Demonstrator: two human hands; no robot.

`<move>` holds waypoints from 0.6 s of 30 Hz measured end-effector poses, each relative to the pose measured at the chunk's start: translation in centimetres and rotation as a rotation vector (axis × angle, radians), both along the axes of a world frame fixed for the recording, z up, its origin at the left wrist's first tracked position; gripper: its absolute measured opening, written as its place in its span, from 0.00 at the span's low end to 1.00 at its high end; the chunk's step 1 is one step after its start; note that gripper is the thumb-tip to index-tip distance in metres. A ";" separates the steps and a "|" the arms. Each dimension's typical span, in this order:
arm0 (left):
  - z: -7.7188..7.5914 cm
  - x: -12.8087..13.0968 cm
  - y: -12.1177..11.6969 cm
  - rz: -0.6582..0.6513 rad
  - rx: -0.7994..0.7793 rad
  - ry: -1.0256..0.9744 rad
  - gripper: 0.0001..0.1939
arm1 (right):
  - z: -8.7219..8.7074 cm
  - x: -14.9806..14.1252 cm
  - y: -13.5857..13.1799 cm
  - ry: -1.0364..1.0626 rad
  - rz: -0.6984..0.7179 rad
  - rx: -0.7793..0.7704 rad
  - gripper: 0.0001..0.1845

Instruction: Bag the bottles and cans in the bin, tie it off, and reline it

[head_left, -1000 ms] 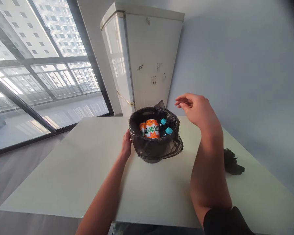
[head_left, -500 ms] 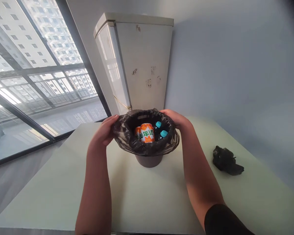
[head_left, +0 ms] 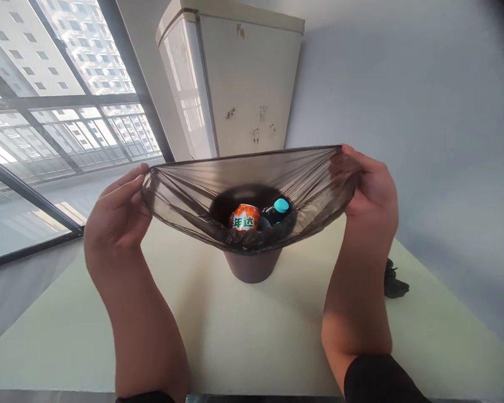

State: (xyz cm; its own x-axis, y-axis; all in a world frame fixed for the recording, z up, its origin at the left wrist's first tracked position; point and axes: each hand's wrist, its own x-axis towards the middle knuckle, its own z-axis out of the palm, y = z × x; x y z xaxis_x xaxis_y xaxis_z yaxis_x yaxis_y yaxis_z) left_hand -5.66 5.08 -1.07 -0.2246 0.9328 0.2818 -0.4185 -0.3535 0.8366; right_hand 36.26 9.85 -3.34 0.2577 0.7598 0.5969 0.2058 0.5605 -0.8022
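On my feed the left hand (head_left: 118,208) pinches one edge of the bag (head_left: 319,193), fingers closed on it. The bag lines the bin (head_left: 252,268) on the table (head_left: 243,341), around a can (head_left: 244,217) and a bottle (head_left: 279,209), its mouth apparently being spread; the right hand (head_left: 372,182) pinches the opposite edge, and I judge the next move needs even tension.

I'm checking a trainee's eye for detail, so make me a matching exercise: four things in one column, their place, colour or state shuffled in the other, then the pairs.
1 Thin plastic bag
2 Bottle cap
3 Can
4 Crumpled black plastic

A Turquoise
B Lying on the table
C Orange and white with green lettering
D Pulled wide between left hand and right hand

Pairs: 1-D, 2-A, 3-C, 4-B
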 end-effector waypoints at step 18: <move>-2.5 -3.4 0.2 0.790 -0.014 0.459 0.10 | -0.4 0.3 -0.8 0.367 0.056 0.068 0.06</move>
State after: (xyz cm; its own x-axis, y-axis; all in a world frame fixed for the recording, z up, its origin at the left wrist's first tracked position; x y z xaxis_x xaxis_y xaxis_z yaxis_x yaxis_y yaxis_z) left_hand -9.01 5.29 -3.57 -0.6676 0.5596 0.4911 0.3160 -0.3843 0.8675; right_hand 36.53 9.07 -3.69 0.4232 0.7404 0.5222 -0.1214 0.6175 -0.7771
